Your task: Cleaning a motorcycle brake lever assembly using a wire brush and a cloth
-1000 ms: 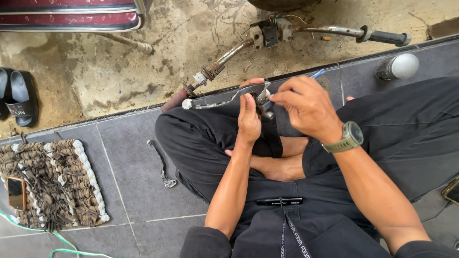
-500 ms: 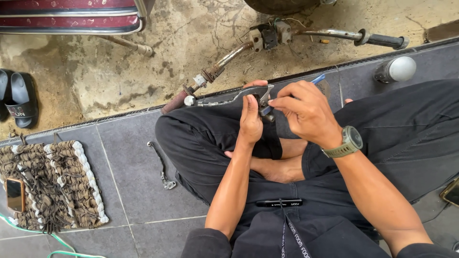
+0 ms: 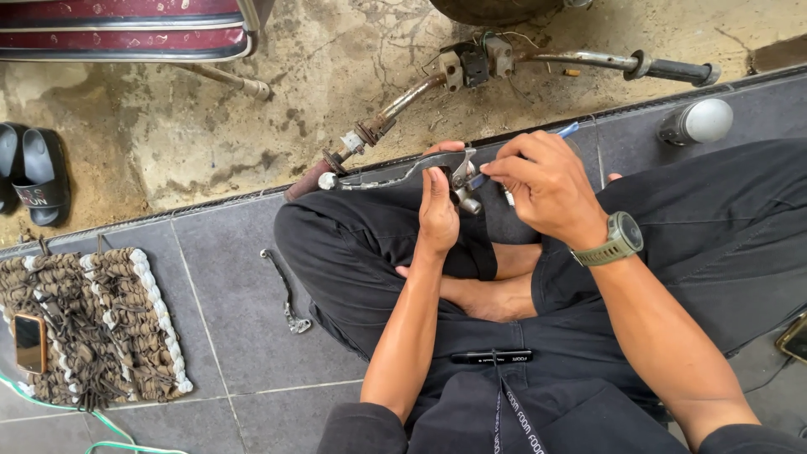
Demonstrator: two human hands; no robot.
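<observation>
I sit cross-legged in black trousers on grey tiles. My left hand [image 3: 439, 206] grips a metal brake lever [image 3: 382, 176] near its pivot end, the lever's long arm pointing left over my knee. My right hand [image 3: 542, 185], with a green watch on the wrist, pinches a thin blue-handled tool [image 3: 565, 131] whose tip meets the lever's pivot end. The two hands are almost touching above my knees.
A bare motorcycle handlebar [image 3: 538, 60] lies on the concrete ahead. A second lever [image 3: 284, 292] rests on the tiles to my left. A woven mat [image 3: 92, 324] holds a phone [image 3: 30, 342]. Black sandals [image 3: 38, 172] stand far left; a grey cylinder [image 3: 696, 122] lies at right.
The lever's free end has lifted slightly and both hands shifted a little upward; the grip is unchanged.
</observation>
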